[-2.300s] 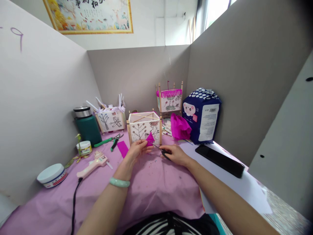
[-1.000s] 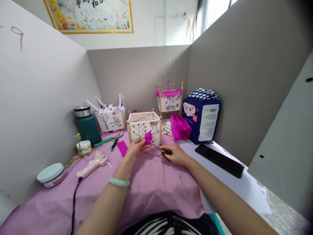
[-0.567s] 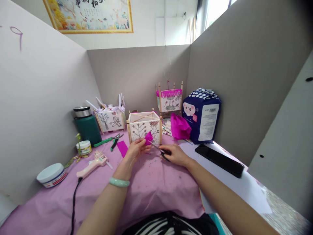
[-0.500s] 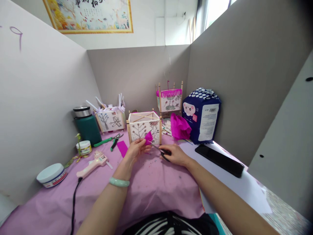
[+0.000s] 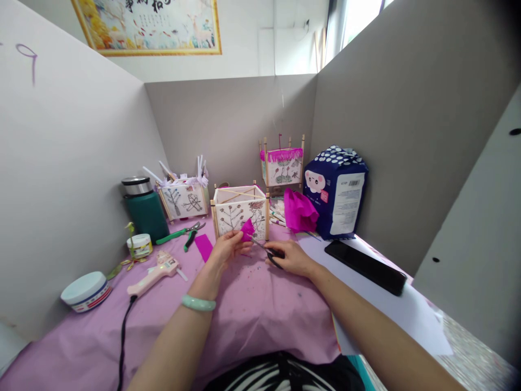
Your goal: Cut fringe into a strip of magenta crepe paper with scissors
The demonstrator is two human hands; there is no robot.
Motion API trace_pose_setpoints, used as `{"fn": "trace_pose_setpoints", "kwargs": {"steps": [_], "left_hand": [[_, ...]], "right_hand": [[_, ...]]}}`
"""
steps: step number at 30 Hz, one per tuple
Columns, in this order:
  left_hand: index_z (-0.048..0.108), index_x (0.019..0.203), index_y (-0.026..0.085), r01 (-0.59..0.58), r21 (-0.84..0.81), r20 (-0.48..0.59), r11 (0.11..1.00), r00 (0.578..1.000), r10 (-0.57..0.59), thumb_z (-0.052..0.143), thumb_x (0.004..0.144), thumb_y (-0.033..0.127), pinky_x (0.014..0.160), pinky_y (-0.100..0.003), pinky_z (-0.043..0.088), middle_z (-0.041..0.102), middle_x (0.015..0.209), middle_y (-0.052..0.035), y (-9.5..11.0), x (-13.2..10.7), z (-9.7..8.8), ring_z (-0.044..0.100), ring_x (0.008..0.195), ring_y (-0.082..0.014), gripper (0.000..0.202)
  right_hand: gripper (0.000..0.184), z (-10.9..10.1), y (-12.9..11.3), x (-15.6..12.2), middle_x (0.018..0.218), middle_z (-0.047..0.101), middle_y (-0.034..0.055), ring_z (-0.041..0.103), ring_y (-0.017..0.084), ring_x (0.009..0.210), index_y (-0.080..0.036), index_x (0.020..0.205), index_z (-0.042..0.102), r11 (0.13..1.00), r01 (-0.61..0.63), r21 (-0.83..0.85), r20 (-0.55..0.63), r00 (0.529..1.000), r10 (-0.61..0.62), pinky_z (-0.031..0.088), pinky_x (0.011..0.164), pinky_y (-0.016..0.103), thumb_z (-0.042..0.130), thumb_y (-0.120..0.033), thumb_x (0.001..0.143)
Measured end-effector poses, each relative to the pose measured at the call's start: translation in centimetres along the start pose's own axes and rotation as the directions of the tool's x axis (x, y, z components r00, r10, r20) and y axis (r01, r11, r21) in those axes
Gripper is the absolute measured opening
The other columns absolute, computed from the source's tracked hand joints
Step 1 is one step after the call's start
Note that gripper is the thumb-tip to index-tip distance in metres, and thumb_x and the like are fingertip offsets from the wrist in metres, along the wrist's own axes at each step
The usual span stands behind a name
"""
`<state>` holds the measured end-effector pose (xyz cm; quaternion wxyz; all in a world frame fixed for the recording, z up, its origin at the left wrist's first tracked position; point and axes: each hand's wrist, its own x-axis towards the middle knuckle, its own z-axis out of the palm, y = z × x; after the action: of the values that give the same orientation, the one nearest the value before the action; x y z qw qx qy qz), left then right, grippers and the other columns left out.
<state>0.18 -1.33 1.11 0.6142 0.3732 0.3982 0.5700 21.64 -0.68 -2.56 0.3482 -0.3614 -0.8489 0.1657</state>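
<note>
My left hand (image 5: 228, 251) pinches a small folded piece of magenta paper (image 5: 246, 229) just above the purple table cover. My right hand (image 5: 293, 257) is closed round the black handles of small scissors (image 5: 266, 248), whose blades point left and reach the lower edge of the paper. Both hands sit in front of an open paper lantern box (image 5: 239, 212) with wooden corner sticks and a tree drawing.
A pink glue gun (image 5: 157, 273) with black cord, green pliers (image 5: 182, 233), a magenta strip (image 5: 204, 247), two small jars (image 5: 139, 245), a green flask (image 5: 144, 208) lie left. Crumpled magenta paper (image 5: 300, 212), a blue pack (image 5: 337, 190) and a black phone (image 5: 366, 266) lie right. Grey partitions enclose the desk.
The magenta paper has sunk a little and turned in my left fingers, and the scissor blades have moved in to its edge. Arms and everything else stay put.
</note>
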Motion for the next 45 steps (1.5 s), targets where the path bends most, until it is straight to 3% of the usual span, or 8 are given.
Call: {"fn": "trace_pose_setpoints", "kwargs": {"steps": [22, 45], "left_hand": [[0.051, 0.081, 0.014, 0.008, -0.002, 0.030, 1.000, 1.000, -0.008, 0.056, 0.085, 0.008, 0.056, -0.027, 0.058, 0.067, 0.066, -0.0064, -0.29, 0.45, -0.30, 0.071, 0.065, -0.0207, 0.008], [0.051, 0.080, 0.013, 0.019, 0.005, 0.034, 1.000, 0.999, -0.020, 0.055, 0.086, 0.008, 0.056, -0.026, 0.057, 0.069, 0.066, -0.0087, -0.32, 0.44, -0.29, 0.071, 0.065, -0.0205, 0.008]], "right_hand": [[0.038, -0.02, 0.05, 0.02, 0.069, 0.063, 0.0003, 0.049, 0.011, 0.058, -0.017, 0.110, 0.068, 1.000, -0.018, 0.016, 0.030, 0.999, 0.018, 0.035, 0.055, 0.021, 0.063, -0.041, 0.080], [0.040, 0.14, 0.29, 0.02, 0.073, 0.064, 0.0008, 0.051, 0.011, 0.060, -0.018, 0.111, 0.067, 0.998, -0.057, 0.018, 0.030, 0.998, 0.056, 0.036, 0.058, 0.022, 0.065, -0.040, 0.079]]}}
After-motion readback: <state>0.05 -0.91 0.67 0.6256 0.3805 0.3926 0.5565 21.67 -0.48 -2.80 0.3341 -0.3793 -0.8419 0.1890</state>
